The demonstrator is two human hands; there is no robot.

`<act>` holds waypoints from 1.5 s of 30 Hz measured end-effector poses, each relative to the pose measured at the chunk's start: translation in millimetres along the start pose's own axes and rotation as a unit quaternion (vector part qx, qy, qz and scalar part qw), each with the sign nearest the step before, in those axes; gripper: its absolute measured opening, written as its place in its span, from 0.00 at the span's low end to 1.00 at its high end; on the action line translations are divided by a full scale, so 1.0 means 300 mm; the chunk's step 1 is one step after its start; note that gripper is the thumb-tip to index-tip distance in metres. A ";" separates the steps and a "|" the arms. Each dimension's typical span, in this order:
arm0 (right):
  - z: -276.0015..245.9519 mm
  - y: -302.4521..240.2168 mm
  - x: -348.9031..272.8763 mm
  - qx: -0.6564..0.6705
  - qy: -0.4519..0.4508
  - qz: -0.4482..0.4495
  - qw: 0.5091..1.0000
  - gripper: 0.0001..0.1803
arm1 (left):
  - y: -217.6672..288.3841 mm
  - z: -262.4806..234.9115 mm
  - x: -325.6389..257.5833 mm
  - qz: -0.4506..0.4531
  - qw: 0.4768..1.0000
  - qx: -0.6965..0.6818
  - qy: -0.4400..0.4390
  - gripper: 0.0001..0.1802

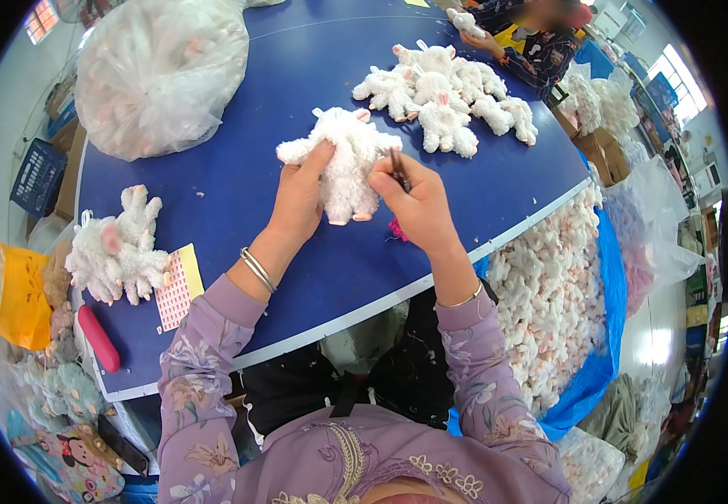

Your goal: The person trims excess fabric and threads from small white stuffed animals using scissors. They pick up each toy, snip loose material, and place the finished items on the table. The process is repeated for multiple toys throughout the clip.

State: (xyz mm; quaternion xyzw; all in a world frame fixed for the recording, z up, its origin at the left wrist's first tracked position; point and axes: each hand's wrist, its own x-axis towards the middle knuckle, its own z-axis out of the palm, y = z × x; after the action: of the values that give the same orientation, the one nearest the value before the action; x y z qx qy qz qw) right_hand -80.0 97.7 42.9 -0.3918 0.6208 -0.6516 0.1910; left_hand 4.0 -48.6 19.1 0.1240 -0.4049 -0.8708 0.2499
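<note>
My left hand (298,197) is closed on a white fluffy plush lamb (349,172), its thumb pressed on the toy's body. The lamb is held upright over the blue table, with pink ears, small pinkish feet and a white loop at its head. In my right hand (421,206) is a small dark tool (399,170), which looks like tweezers or thread snips. Its tip is close to the lamb's arm on the right side; whether they touch I cannot tell. A bright pink scrap (397,229) lies partly behind my right hand.
Several white plush lambs (446,124) are piled at the far right, near another person's hand (483,44). A big clear bag (158,80) sits far left. Nearer are more lambs (120,244), a sticker sheet (181,286) and a pink case (98,338). A blue-lined heap of plush (549,286) stands right.
</note>
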 end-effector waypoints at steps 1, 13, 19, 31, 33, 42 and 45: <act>-0.012 0.007 0.002 0.011 -0.005 0.009 1.000 0.06 | 0.010 0.001 -0.001 0.013 1.000 0.008 -0.012 0.21; 0.054 0.065 0.010 -0.193 0.021 -0.110 0.975 0.11 | 0.010 0.014 0.001 0.036 0.999 -0.003 -0.006 0.19; 0.031 0.078 0.016 0.020 -0.006 -0.003 1.000 0.07 | 0.001 0.014 0.006 0.009 0.999 -0.014 0.041 0.18; -0.017 -0.009 0.001 -0.214 -0.052 -0.068 0.973 0.16 | 0.033 0.032 0.002 0.046 0.998 -0.013 0.042 0.19; -0.001 -0.006 -0.001 -0.289 -0.072 -0.096 0.950 0.16 | 0.028 0.030 0.003 0.050 0.998 -0.010 0.047 0.19; 0.001 0.018 0.015 -0.267 -0.058 -0.042 0.961 0.18 | 0.001 0.034 -0.007 0.042 0.997 0.036 0.046 0.18; 0.005 0.016 0.015 -0.268 -0.052 -0.046 0.961 0.17 | -0.001 0.040 -0.013 0.038 0.998 0.034 0.039 0.19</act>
State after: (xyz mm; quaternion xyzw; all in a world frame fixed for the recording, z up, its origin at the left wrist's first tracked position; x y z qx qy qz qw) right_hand -82.7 92.6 39.5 -0.4898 0.7433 -0.4484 0.0808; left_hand 2.2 -38.5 26.6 0.1514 -0.4288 -0.8407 0.2940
